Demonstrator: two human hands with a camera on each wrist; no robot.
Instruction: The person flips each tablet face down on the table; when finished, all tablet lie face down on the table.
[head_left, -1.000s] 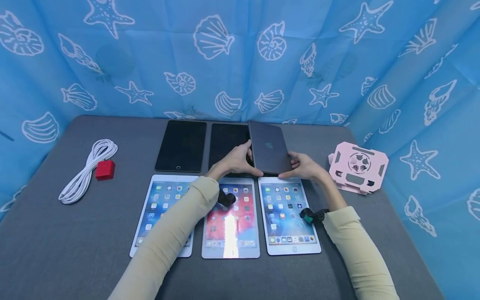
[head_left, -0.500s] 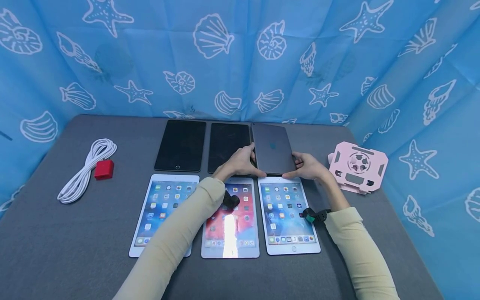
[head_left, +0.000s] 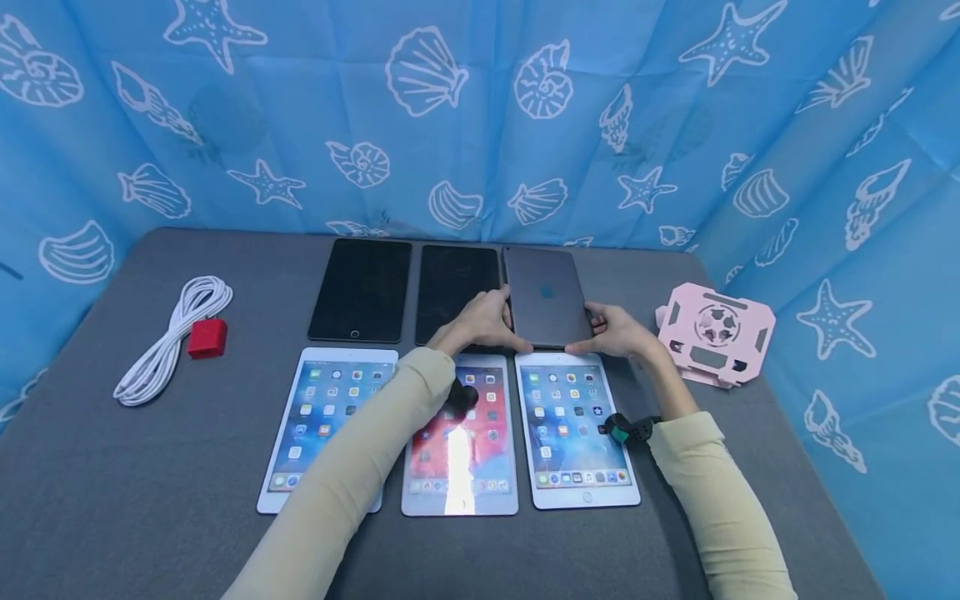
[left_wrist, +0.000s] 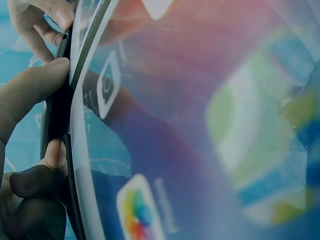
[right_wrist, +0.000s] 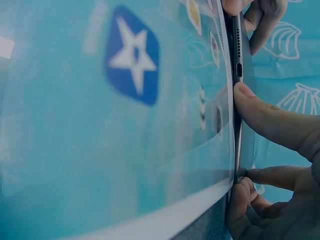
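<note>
A dark grey tablet (head_left: 546, 293) lies back-up at the right end of the back row, next to two black-screened tablets (head_left: 456, 292) (head_left: 362, 289). My left hand (head_left: 504, 323) grips its near-left corner and my right hand (head_left: 592, 330) its near-right corner. In the left wrist view my left thumb (left_wrist: 30, 90) presses the tablet's thin edge (left_wrist: 56, 115), with curled fingers (left_wrist: 35, 200) beneath. The right wrist view shows my right thumb (right_wrist: 270, 120) on the ported edge (right_wrist: 239, 65) and fingers (right_wrist: 250, 200) below it. Whether the near edge touches the table is hidden.
Three lit white tablets (head_left: 326, 425) (head_left: 461, 433) (head_left: 576, 429) form the front row under my forearms. A coiled white cable (head_left: 168, 337) and a red charger (head_left: 207, 337) lie at the left, a pink stand (head_left: 716, 333) at the right. Blue shell-print cloth surrounds the grey table (head_left: 112, 500).
Both hands have lowered the grey tablet from a raised tilt to lie nearly flat in the back row, and shifted it slightly right, off the middle black tablet.
</note>
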